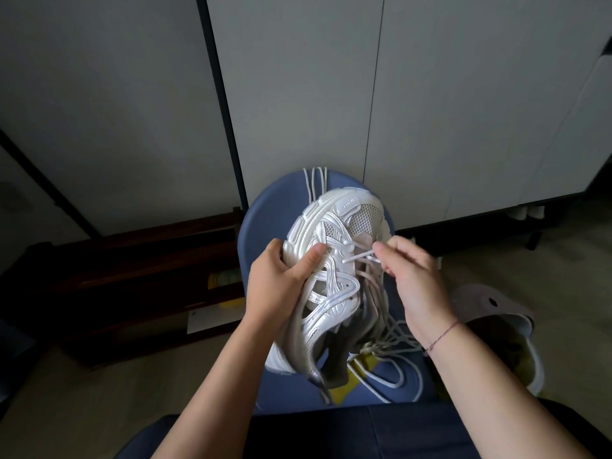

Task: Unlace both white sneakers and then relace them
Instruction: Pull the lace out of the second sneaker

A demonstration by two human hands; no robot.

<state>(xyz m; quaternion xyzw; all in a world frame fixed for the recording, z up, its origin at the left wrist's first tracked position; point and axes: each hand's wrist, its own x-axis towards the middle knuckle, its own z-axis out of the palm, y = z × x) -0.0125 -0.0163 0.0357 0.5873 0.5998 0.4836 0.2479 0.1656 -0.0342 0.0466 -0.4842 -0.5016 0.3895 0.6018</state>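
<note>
A chunky white mesh-and-leather sneaker (334, 260) lies on its side across the middle of a round blue padded stool (265, 220), toe towards the stool's far edge. The left hand (281, 279) grips it by the sole, thumb pressed on the upper. The right hand (414, 276) pinches the stiff tip of a white cord shoelace (359, 256) just off the eyelets nearest the toe. Only those toe eyelets seem threaded; the rest of the lace lies in loose loops (390, 356) on the stool's near right part. So this shoe is either nearly unlaced or only just begun on relacing, and I cannot tell which. More white lace strands (314, 180) hang over the stool's far edge, perhaps the other shoe's lace. No second sneaker is in view, so much of the job looks left.

Right of the stool sits a greyish-pink clog slipper (490, 309); left of it, a dark wooden shelf (132, 276). The heaped loops could tangle or snag during threading
</note>
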